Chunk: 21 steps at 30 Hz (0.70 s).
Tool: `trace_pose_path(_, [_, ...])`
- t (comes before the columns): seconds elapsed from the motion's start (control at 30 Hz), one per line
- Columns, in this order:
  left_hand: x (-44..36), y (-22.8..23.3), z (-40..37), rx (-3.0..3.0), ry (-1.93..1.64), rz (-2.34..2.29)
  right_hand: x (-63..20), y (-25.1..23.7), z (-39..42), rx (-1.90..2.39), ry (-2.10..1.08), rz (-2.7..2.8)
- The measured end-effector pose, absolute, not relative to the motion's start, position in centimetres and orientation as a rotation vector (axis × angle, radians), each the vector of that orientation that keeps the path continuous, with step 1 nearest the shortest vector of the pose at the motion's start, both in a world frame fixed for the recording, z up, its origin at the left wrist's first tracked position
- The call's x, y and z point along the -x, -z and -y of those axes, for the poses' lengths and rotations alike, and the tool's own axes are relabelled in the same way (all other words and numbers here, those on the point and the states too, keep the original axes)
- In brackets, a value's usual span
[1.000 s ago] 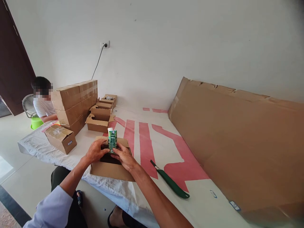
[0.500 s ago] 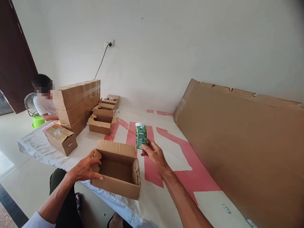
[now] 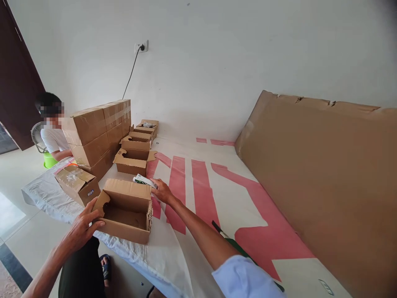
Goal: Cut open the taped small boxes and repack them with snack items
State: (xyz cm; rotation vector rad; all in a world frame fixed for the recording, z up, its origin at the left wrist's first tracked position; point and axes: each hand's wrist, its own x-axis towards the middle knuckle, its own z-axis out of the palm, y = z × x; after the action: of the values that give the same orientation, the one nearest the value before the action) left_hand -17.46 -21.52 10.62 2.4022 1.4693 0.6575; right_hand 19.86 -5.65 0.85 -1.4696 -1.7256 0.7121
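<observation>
Carton (image 3: 143, 181) half-hidden behind box flap (image 3: 127, 190)

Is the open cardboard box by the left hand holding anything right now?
No: the open cardboard box under the left hand shows only its bare brown floor.

A plain room used for packing: stacked cartons (image 3: 96, 134), open boxes (image 3: 135, 155) on a sheet-covered surface (image 3: 217, 198), bare wall (image 3: 217, 62)
</observation>
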Motion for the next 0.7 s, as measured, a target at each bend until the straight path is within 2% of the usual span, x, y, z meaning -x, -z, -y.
trace_pose_path(0.4, [18.2, -8.5, 21.3, -2.34, -0.813, -1.604, -14.6, 1.5, -3.2, 1.545, -0.694, 1.596])
trace_pose_path(0.57, [18.0, -8.4, 20.0, -2.344, -0.854, -1.595, -14.7, 1.5, -2.7, 1.517, -0.735, 1.468])
trace_pose_path(0.7, [16.7, -8.1, 18.4, -2.371, -0.898, -1.572, -16.8, 1.9, 0.9, 1.444, -0.79, 1.364])
